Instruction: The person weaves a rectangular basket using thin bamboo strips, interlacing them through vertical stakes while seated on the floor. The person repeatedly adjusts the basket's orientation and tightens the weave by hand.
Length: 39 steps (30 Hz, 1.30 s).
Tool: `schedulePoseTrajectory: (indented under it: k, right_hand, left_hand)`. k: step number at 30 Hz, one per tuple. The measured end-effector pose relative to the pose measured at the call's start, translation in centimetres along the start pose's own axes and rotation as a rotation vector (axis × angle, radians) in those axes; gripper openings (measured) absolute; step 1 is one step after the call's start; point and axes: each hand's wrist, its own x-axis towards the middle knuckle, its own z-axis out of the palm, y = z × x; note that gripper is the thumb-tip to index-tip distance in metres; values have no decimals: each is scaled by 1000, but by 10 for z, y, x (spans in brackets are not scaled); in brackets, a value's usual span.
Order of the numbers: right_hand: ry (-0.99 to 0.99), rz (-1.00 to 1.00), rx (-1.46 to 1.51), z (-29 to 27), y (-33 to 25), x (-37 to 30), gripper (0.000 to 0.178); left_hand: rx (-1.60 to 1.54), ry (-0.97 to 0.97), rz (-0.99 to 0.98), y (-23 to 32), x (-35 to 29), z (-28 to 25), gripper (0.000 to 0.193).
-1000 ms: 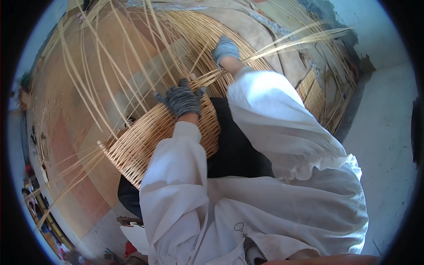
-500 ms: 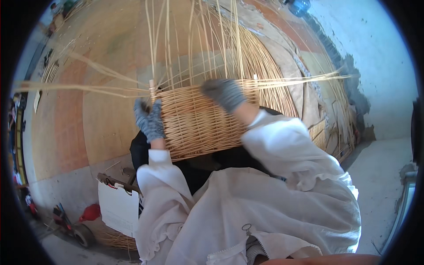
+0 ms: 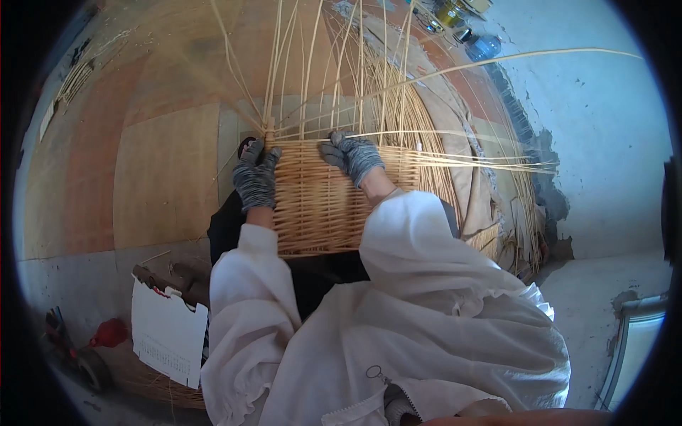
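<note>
On my lap lies a woven wicker basket (image 3: 327, 206), a flat rectangular side of it toward me, with long loose strands rising from its far edge. My left hand (image 3: 256, 177), in a grey knitted glove, grips its left edge near the corner post (image 3: 270, 130). My gloved right hand (image 3: 355, 156) is at the far rim, fingers closed on a thin wicker strand (image 3: 398, 133) that runs out to the right. Its fingertips partly hide the strand. Another long strand (image 3: 497, 60) sweeps up toward the wall.
A large bundle of wicker rods (image 3: 426, 128) lies beyond the basket on the right, beside brown cloth (image 3: 476, 156). Farther right is a pale wall (image 3: 597, 121). At my lower left are a white cardboard sheet (image 3: 167, 330) and a red object (image 3: 109, 332).
My right hand has moved left along the rim and now pinches a strand. The strands on the left have swung, and one long strand now stretches right. The whole view has shifted.
</note>
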Motion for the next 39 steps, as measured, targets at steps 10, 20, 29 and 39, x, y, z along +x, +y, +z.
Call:
schedulePoseTrajectory:
  k: [10, 20, 29, 39]
  right_hand:
    - [-91, -613, -500, 23, -37, 100, 37]
    - [-162, -69, 338, -128, -16, 30, 17]
    - [-134, 4, 383, -132, -14, 42, 11]
    - [238, -591, -657, -125, -57, 120, 21]
  left_hand:
    - [44, -208, -447, 14, 41, 22, 47]
    - [-886, 411, 75, 83, -46, 50, 35]
    - [638, -255, 532, 102, -86, 114, 40]
    - [1343, -333, 222, 101, -45, 146, 63]
